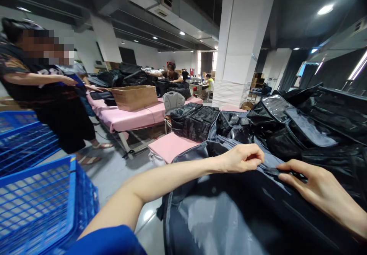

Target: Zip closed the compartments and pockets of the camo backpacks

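A large black bag with grey lining [218, 213] lies opened in front of me, its inside facing up. My left hand [243, 157] reaches across it with the fingers pinched together at the grey seam edge; what they hold, if anything, is too small to make out. Close beside it on the right, my right hand [309, 180] is closed on small dark thread snips [272, 171], whose tip points at the grey edge near my left fingers. Part of the snips is hidden inside the hand.
Black bags [286, 121] are heaped at the right, and a camouflage bag [197, 121] stands beyond a pink tabletop [172, 148]. Blue crates [37, 205] are at the left. Farther off, a person [48, 83] stands beside a pink table [129, 115] bearing a cardboard box [134, 98].
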`<action>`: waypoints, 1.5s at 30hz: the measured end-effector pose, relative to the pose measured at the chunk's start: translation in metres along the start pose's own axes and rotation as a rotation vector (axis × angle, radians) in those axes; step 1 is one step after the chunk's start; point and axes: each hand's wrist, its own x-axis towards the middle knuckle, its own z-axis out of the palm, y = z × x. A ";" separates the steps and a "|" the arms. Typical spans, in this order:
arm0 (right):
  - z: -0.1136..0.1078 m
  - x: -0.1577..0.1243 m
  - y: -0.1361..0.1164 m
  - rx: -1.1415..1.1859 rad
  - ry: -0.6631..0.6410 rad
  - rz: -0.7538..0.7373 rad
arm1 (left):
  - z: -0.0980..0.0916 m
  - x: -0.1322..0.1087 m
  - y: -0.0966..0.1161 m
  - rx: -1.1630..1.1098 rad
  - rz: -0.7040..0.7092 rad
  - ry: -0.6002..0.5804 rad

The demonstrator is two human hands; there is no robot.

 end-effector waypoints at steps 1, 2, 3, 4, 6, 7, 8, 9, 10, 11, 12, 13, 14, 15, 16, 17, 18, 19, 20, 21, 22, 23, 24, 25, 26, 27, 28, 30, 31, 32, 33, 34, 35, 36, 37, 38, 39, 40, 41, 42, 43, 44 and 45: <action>0.001 0.002 -0.001 -0.025 0.025 -0.019 | 0.000 0.000 0.000 -0.002 0.004 -0.002; 0.002 0.004 -0.003 -0.045 0.039 -0.040 | -0.001 0.000 0.000 0.001 0.009 -0.001; 0.003 0.005 -0.004 -0.058 0.042 -0.060 | -0.001 0.000 0.000 0.007 0.012 0.001; 0.005 0.007 -0.005 -0.066 0.040 -0.076 | 0.000 -0.001 0.000 0.013 0.011 0.002; 0.008 0.010 -0.006 -0.065 0.031 -0.095 | 0.000 -0.001 -0.001 0.018 0.002 -0.001; 0.010 0.010 -0.006 -0.059 0.026 -0.096 | 0.001 -0.001 -0.002 0.019 -0.007 -0.005; 0.011 0.011 -0.006 -0.050 0.020 -0.094 | 0.001 -0.001 -0.002 0.020 -0.018 -0.008; 0.012 0.011 -0.006 -0.037 0.009 -0.088 | 0.000 -0.001 -0.002 0.016 -0.029 -0.008; 0.013 0.010 -0.006 -0.022 -0.010 -0.077 | -0.001 -0.001 -0.002 -0.005 -0.041 -0.011; 0.012 0.010 -0.005 -0.005 -0.034 -0.059 | -0.002 0.000 -0.001 -0.045 -0.050 -0.030; 0.011 0.008 -0.004 0.010 -0.057 -0.036 | -0.004 0.000 0.000 -0.097 -0.051 -0.067; 0.009 0.007 -0.002 0.026 -0.078 -0.008 | -0.006 0.000 0.000 -0.145 -0.043 -0.112; 0.006 0.004 0.001 0.041 -0.093 0.020 | -0.008 0.000 0.001 -0.170 -0.019 -0.144; 0.003 0.002 0.003 0.058 -0.098 0.045 | -0.009 0.000 0.001 -0.158 0.020 -0.159; 0.000 -0.001 0.006 0.075 -0.092 0.063 | -0.009 -0.001 0.001 -0.105 0.070 -0.163; -0.003 -0.004 0.008 0.092 -0.080 0.072 | -0.009 -0.002 0.001 -0.018 0.125 -0.161; -0.006 -0.006 0.010 0.105 -0.067 0.072 | -0.007 -0.004 -0.001 0.084 0.176 -0.160; -0.008 -0.009 0.011 0.114 -0.055 0.061 | -0.005 -0.005 -0.002 0.185 0.220 -0.170; -0.009 -0.011 0.012 0.119 -0.045 0.040 | -0.003 -0.007 -0.004 0.271 0.258 -0.187; -0.010 -0.012 0.012 0.117 -0.042 0.013 | -0.001 -0.008 -0.006 0.341 0.292 -0.196; -0.010 -0.013 0.012 0.111 -0.039 -0.017 | 0.000 -0.009 -0.008 0.395 0.322 -0.189; -0.009 -0.013 0.012 0.099 -0.035 -0.049 | 0.001 -0.010 -0.010 0.432 0.347 -0.175; -0.009 -0.013 0.011 0.082 -0.027 -0.077 | 0.002 -0.011 -0.012 0.456 0.370 -0.169; -0.008 -0.013 0.011 0.061 -0.019 -0.104 | 0.001 -0.011 -0.013 0.474 0.387 -0.176; -0.008 -0.012 0.011 0.039 -0.013 -0.130 | 0.001 -0.011 -0.013 0.487 0.401 -0.190; -0.007 -0.011 0.010 0.018 -0.008 -0.157 | 0.000 -0.011 -0.014 0.498 0.407 -0.207; -0.007 -0.010 0.010 -0.003 -0.002 -0.186 | 0.000 -0.011 -0.014 0.508 0.409 -0.223; -0.006 -0.009 0.010 -0.050 0.018 -0.244 | -0.001 -0.010 -0.015 0.524 0.402 -0.246; -0.005 -0.008 0.010 -0.080 0.032 -0.274 | -0.001 -0.010 -0.015 0.530 0.397 -0.252; -0.005 -0.008 0.011 -0.112 0.045 -0.302 | -0.001 -0.010 -0.015 0.534 0.396 -0.254; -0.005 -0.008 0.011 -0.145 0.055 -0.325 | -0.001 -0.009 -0.016 0.538 0.398 -0.254; -0.005 -0.008 0.011 -0.176 0.063 -0.340 | -0.001 -0.009 -0.016 0.539 0.405 -0.250; -0.006 -0.009 0.011 -0.200 0.071 -0.347 | -0.001 -0.009 -0.016 0.539 0.410 -0.247; -0.007 -0.009 0.012 -0.217 0.079 -0.345 | -0.001 -0.009 -0.016 0.538 0.415 -0.245; -0.008 -0.010 0.012 -0.225 0.085 -0.337 | -0.001 -0.009 -0.017 0.535 0.416 -0.248; -0.009 -0.011 0.013 -0.226 0.087 -0.326 | -0.001 -0.010 -0.017 0.530 0.414 -0.250; -0.010 -0.012 0.014 -0.223 0.086 -0.318 | 0.000 -0.010 -0.018 0.524 0.412 -0.251; -0.010 -0.012 0.014 -0.221 0.087 -0.316 | 0.001 -0.009 -0.019 0.521 0.409 -0.251; -0.010 -0.013 0.014 -0.222 0.093 -0.323 | 0.002 -0.009 -0.019 0.519 0.410 -0.249; -0.010 -0.012 0.014 -0.231 0.105 -0.335 | 0.002 -0.009 -0.019 0.519 0.409 -0.246; -0.009 -0.012 0.014 -0.244 0.118 -0.350 | 0.003 -0.008 -0.019 0.518 0.409 -0.243; -0.008 -0.012 0.013 -0.259 0.122 -0.364 | 0.002 -0.007 -0.017 0.511 0.406 -0.241; -0.007 -0.011 0.012 -0.267 0.114 -0.371 | 0.000 -0.006 -0.015 0.497 0.396 -0.245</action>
